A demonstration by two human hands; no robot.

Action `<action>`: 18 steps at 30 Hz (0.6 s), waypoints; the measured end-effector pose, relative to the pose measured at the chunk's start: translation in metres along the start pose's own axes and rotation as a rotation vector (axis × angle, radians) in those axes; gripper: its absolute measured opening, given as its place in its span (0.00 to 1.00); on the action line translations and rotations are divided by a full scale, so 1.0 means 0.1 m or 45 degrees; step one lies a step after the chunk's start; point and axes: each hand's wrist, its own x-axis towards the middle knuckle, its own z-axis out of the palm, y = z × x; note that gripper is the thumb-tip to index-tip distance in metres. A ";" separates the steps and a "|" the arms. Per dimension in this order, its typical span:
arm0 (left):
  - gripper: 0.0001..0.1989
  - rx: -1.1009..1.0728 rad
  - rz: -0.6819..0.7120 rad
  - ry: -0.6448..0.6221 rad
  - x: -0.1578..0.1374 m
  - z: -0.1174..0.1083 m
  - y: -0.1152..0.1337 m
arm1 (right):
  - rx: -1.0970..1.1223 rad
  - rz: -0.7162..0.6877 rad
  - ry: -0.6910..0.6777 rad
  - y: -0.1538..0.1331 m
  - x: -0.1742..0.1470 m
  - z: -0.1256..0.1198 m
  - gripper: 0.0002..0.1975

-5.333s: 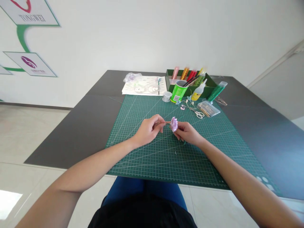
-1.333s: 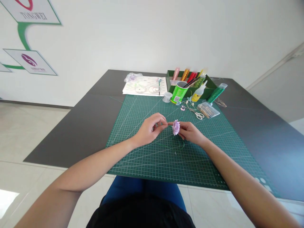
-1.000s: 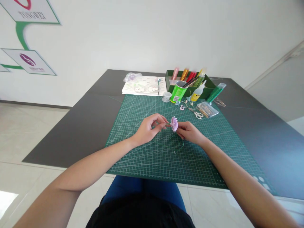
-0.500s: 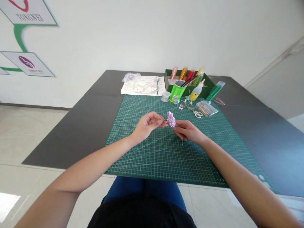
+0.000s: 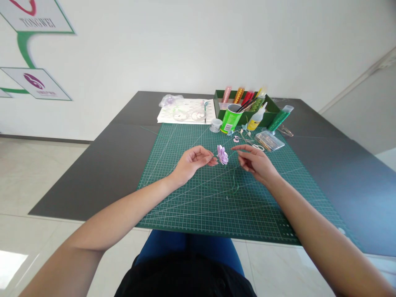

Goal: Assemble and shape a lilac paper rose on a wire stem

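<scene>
Purple flower: one, near the middle of the frame, raised above the mat with its bloom facing right.
Left hand: left of the purple flower, its grip closed on the thin stem between thumb and index finger, the other fingers loosely curled.
Right hand: right of the bloom and apart from it, index finger stretched leftward, thumb just below, the rest folded; its grip is slightly parted.
Green strip: a curled end below the hands, centre of the frame.
Cutting mat: one, green and gridded, under both hands.
Beyond the right hand: one pair of scissors, partly hidden, and one clear case.
Upper middle: one small tub, one green can, one glue bottle, one dark green box holding several coloured tubes.
Left of the box: paper sheets and one plastic bag.
Worktop: dark, under everything.
</scene>
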 end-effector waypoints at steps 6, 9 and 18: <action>0.12 -0.026 0.007 -0.009 0.01 -0.02 -0.01 | -0.127 -0.064 0.203 0.03 0.09 -0.17 0.18; 0.12 -0.064 0.015 -0.015 0.01 -0.03 -0.01 | -0.267 -0.145 0.346 0.08 0.15 -0.26 0.21; 0.12 -0.099 -0.017 0.025 0.02 -0.02 -0.02 | -0.802 -0.735 0.472 0.11 0.06 -0.15 0.37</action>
